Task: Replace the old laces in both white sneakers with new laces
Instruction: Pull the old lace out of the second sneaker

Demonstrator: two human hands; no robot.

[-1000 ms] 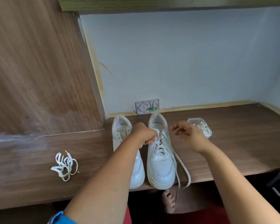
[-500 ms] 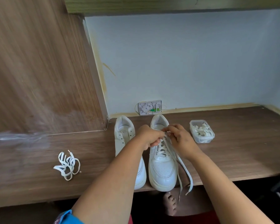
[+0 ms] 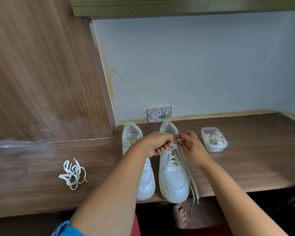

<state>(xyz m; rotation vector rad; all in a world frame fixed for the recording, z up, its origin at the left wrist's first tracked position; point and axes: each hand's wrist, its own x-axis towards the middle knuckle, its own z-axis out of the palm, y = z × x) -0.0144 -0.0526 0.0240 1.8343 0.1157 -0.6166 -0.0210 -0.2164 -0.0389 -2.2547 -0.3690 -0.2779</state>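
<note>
Hands: left hand [image 3: 157,143] and right hand [image 3: 192,147] each hold a closed grip pinching the lace [image 3: 174,151] atop the right sneaker [image 3: 174,169]. Risk: loose ends dangling off the surface [image 3: 245,167] edge snag, or a hard tug drags the sneaker off.

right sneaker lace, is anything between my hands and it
Nothing visible. Both the left hand and the right hand are already at the lace near the top eyelets of the right sneaker, fingers curled around it.
</note>
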